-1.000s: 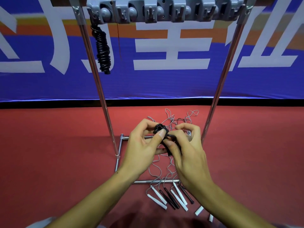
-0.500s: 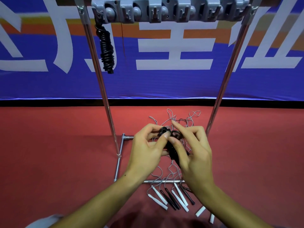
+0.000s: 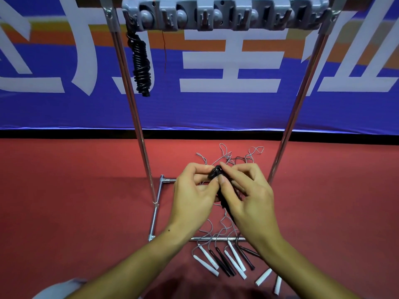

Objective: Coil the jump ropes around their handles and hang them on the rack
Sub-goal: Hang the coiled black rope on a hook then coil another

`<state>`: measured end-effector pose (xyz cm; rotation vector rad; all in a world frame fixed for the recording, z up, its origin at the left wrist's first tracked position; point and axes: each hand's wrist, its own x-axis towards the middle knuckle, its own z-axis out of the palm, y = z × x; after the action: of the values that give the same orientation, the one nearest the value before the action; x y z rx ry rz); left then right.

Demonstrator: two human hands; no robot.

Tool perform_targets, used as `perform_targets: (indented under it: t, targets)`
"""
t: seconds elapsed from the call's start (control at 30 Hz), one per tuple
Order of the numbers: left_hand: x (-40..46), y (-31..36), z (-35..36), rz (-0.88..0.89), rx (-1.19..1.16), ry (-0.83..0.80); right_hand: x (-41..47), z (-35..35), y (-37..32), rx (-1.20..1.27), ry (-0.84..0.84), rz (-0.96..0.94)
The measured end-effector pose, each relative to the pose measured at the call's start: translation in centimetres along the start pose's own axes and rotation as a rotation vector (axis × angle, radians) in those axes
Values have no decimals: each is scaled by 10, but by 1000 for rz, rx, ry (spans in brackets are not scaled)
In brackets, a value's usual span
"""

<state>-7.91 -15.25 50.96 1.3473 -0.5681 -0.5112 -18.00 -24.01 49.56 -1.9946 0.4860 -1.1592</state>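
Holding a black jump rope between both hands, low in front of the rack, above the red floor. Left hand: grip narrow, thumb and curled fingers pinching the coiled black bundle at its upper end. Right hand: grip also narrow, thumb and forefinger pinching the same bundle from the other side; the two thumbs nearly touch. The lower part of the bundle runs down between the palms and is mostly hidden.

One coiled black rope hangs from the leftmost hook of the grey rack head, just beside the left upright.

On the floor inside the rack base: a tangle of thin grey cords behind the hands, and loose white and black handles lying side by side near the front bar.

Blue banner behind.
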Motion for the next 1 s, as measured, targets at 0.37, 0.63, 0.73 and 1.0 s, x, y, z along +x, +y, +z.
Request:
perform_targets:
  t: [0.37, 0.63, 0.73, 1.0]
  targets:
    - [-2, 0, 3, -5, 30, 25, 3, -2, 0, -435, -139, -180]
    - [-3, 4, 4, -86, -4, 54, 9, -6, -2, -503, -133, -213]
    - [-4, 11, 1, -180, -103, 20, 12, -6, 4, -385, -86, -176]
    - [1, 19, -8, -190, -89, -7, 14, -7, 5, -249, -70, -241]
